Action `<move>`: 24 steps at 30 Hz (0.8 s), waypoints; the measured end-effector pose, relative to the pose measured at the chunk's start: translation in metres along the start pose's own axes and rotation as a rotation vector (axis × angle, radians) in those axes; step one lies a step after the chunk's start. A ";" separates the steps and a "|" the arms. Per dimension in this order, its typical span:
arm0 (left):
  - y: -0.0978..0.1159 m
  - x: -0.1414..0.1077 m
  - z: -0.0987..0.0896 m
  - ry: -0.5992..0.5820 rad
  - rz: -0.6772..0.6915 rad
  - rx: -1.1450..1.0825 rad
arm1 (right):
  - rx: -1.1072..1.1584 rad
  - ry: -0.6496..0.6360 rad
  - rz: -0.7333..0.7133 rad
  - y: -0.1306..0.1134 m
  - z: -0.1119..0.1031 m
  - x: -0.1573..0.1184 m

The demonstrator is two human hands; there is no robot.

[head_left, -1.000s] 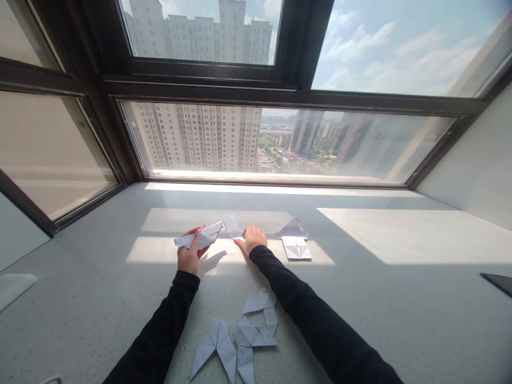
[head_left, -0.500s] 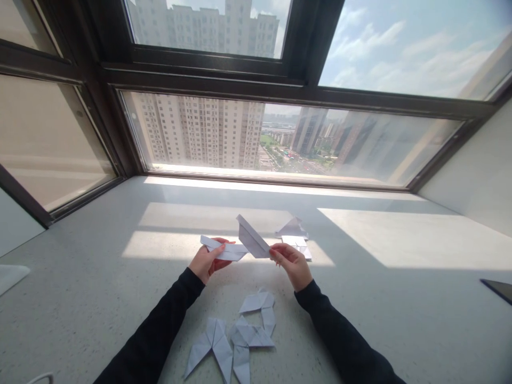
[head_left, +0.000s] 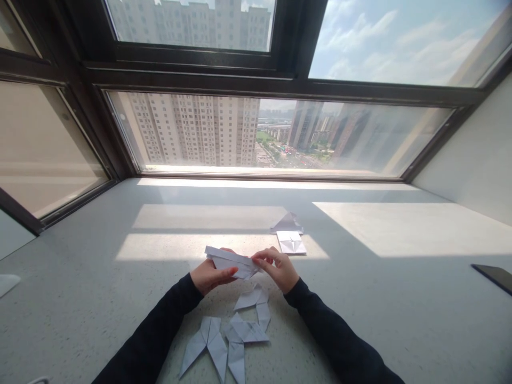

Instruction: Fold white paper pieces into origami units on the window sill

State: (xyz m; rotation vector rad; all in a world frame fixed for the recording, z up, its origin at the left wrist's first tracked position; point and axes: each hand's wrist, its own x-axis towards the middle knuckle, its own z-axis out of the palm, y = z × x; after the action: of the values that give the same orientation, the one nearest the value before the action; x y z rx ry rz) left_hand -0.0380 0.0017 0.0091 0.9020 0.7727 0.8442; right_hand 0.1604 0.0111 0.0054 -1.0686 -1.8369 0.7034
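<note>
Held papers [head_left: 229, 259] have moved together; white, long, folded, overlapping.

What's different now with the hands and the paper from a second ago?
The left hand and right hand moved rightward and nearer the person. The two folded papers they held apart now overlap; no paper was visibly put down. The three paper shapes below and the paper square beyond stayed put.

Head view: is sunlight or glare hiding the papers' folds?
In the head view, sunlight whitens the square folded paper, though its creases show; same view, the held folded paper looks dimmer, its finest folds soft; head view again, pale haze veils the lower windowpane.
</note>
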 end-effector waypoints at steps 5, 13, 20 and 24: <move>0.001 0.002 0.004 -0.019 0.016 0.035 | -0.031 -0.011 0.007 0.000 0.002 0.000; 0.002 0.002 0.008 0.016 0.040 0.094 | -0.068 -0.022 -0.091 0.004 0.000 0.001; 0.005 -0.001 0.012 0.077 0.083 0.083 | -0.112 0.029 -0.098 0.002 0.000 0.000; 0.006 -0.001 0.013 0.054 0.129 0.078 | -0.023 0.066 0.010 0.004 0.001 0.001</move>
State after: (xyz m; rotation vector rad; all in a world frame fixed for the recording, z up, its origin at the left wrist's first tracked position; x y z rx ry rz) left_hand -0.0297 -0.0014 0.0202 1.0097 0.8047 0.9599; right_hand 0.1611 0.0132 0.0025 -1.1040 -1.7882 0.6462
